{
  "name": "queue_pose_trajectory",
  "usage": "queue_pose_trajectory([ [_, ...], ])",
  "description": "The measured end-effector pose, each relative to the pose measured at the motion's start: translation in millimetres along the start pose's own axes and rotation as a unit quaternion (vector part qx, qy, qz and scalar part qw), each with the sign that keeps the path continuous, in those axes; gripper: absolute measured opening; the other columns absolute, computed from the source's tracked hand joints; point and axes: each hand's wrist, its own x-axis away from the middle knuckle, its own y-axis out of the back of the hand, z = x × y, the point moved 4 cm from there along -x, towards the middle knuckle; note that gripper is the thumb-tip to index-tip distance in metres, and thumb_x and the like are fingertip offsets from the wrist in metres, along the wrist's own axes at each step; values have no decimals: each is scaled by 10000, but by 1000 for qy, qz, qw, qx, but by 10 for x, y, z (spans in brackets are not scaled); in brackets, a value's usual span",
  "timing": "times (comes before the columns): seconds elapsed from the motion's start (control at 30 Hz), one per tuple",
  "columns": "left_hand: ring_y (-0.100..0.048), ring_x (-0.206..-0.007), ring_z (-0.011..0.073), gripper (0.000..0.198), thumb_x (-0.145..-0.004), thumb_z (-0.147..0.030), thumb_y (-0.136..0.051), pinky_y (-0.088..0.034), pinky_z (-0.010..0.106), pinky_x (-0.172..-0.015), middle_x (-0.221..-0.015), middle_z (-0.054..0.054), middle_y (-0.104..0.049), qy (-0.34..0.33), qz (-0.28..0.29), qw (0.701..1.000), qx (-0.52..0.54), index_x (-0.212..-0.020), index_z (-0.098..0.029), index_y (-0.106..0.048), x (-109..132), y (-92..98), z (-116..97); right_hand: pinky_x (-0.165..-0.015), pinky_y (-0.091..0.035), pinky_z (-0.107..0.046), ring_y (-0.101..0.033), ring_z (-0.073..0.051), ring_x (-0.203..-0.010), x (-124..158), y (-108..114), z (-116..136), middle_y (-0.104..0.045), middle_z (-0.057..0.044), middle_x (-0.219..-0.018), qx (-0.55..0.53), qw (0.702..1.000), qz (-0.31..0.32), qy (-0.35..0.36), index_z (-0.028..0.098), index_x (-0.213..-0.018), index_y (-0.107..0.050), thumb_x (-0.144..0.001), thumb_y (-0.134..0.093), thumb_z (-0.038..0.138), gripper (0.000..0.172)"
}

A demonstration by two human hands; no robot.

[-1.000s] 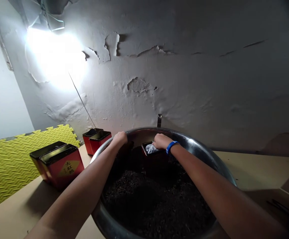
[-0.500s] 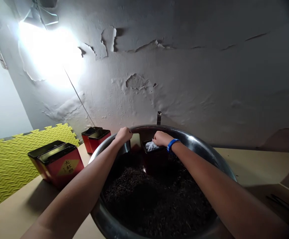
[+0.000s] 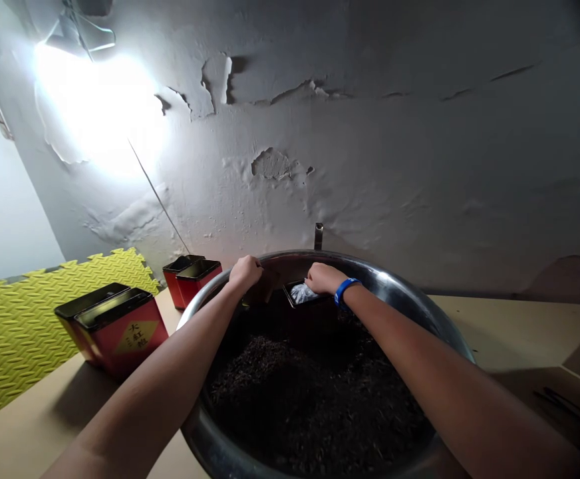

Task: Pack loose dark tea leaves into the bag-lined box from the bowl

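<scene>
My right hand (image 3: 324, 278), with a blue wristband (image 3: 346, 291), is closed on the crumpled clear plastic bag (image 3: 300, 293) in the mouth of a dark-rimmed tin (image 3: 296, 307). That tin is inside a large metal basin (image 3: 420, 303), above dark, loose, leaf-like material (image 3: 320, 412). My left hand (image 3: 246, 273) is closed near the basin's back left rim. Below its fingers shows a dim, yellowish piece of something, mostly in shadow. What the left hand grips is hidden.
Two red tins with black rims (image 3: 125, 336) stand on the table (image 3: 15, 432) left of the basin. Two more red tins (image 3: 197, 286) are behind them. A yellow foam mat (image 3: 10, 339) leans at the left. A bright lamp (image 3: 100, 110) hangs before the peeling wall (image 3: 394, 166).
The pale flat face and shiny metal piece beside my left hand have turned into shadow. The tin at my right hand has tilted slightly; that hand stays on the bag.
</scene>
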Motion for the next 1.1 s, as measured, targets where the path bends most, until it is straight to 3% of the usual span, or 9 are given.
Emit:
queue_pose_trajectory([
  [0.3, -582, -802, 203, 252, -702, -288, -497, -436, 258, -672, -892, 74, -644, 21, -42, 999, -2, -880, -227, -663, 3, 29, 63, -613, -375, -241, -585, -199, -782, -17, -30, -10, -605, -141, -976, 12, 1000, 1, 9, 118, -879, -660, -764, -403, 309, 340],
  [0.5, -582, -785, 204, 261, -701, -341, -499, -430, 258, -632, -892, 62, -642, 34, -32, 999, 2, -886, -250, -658, -14, 19, 61, -650, -376, -237, -577, -196, -817, 1, -16, -5, -592, -139, -1007, 12, 1000, 13, 6, 125, -921, -651, -773, -397, 301, 342],
  [0.63, -583, -787, 190, 247, -702, -338, -508, -422, 254, -660, -873, 52, -648, 30, 3, 1000, -2, -876, -245, -657, -18, -5, 57, -630, -377, -237, -580, -196, -801, 12, 3, 14, -599, -140, -984, 14, 1000, 13, 8, 120, -895, -654, -770, -396, 292, 334],
  [0.83, -557, -875, 244, 226, -711, -219, -471, -350, 377, -819, -824, 99, -651, -13, -101, 989, -110, -834, -195, -659, 35, 102, 67, -620, -388, -248, -583, -215, -806, 13, 18, 17, -600, -148, -970, 3, 1000, -1, 10, 114, -830, -658, -763, -412, 283, 306],
  [0.97, -576, -829, 226, 224, -700, -272, -493, -396, 324, -745, -848, 82, -652, 15, -74, 995, -65, -840, -219, -660, 3, 59, 94, -657, -392, -246, -583, -211, -819, 7, 2, -1, -598, -140, -976, -4, 1000, 2, 8, 122, -837, -654, -771, -423, 299, 298],
  [1.1, -584, -787, 183, 219, -682, -344, -540, -420, 238, -656, -830, 36, -656, 15, -6, 999, 31, -826, -234, -662, -78, -47, 93, -651, -391, -238, -582, -206, -820, 0, -3, -12, -600, -140, -979, -12, 1000, 5, 8, 120, -839, -657, -767, -430, 300, 299],
])
